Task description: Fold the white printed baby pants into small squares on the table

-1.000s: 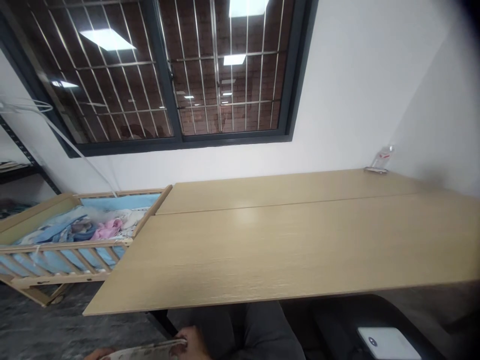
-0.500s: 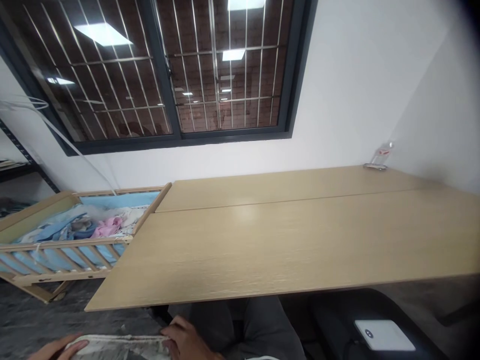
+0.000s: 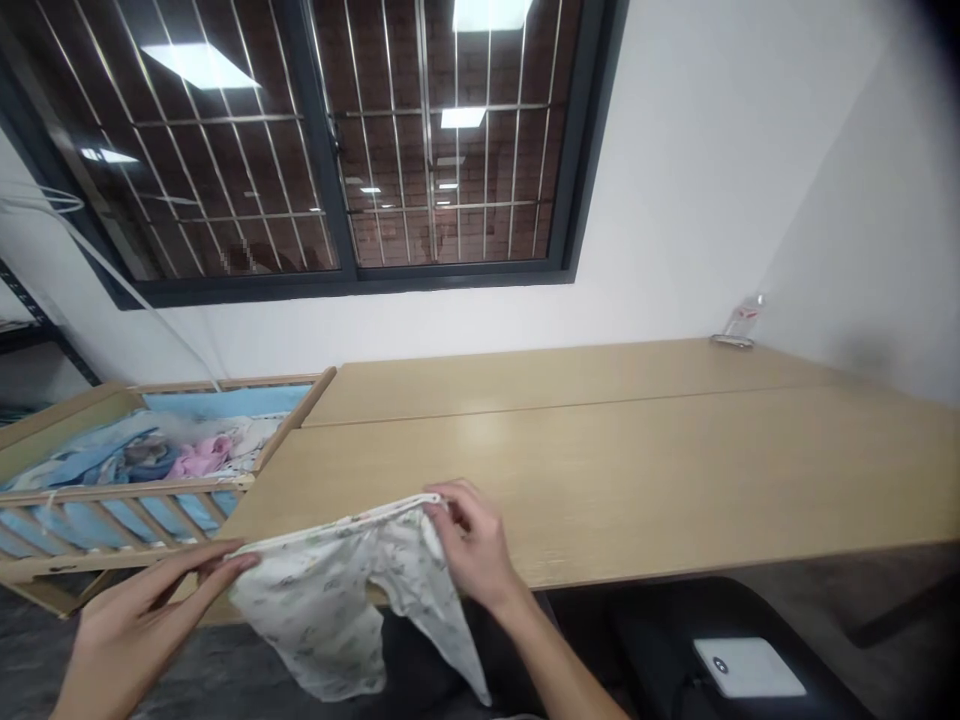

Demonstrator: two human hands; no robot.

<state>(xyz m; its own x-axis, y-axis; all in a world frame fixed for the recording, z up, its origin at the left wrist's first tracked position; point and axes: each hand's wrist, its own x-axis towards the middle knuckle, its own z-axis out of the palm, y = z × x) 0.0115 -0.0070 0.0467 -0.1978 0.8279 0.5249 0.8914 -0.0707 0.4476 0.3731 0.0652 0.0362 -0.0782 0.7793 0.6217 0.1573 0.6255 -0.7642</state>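
Note:
A small pair of white baby trousers (image 3: 345, 600) with a faint print hangs by its waistband in front of the near edge of the wooden table (image 3: 637, 460). My left hand (image 3: 142, 615) pinches the left end of the waistband, fingers closed on it. My right hand (image 3: 472, 545) grips the right end, just above the table's near edge. The two legs dangle below the table edge over my lap.
A wooden cot (image 3: 112, 470) with blue lining and a heap of baby clothes stands at the left, against the table. A clear plastic bottle (image 3: 739, 325) lies at the table's far right corner. A white device (image 3: 746, 668) rests on a dark chair at lower right.
Both hands have risen from my lap to table height, lifting the trousers and stretching the waistband between them. The garment was bunched low before and now hangs open.

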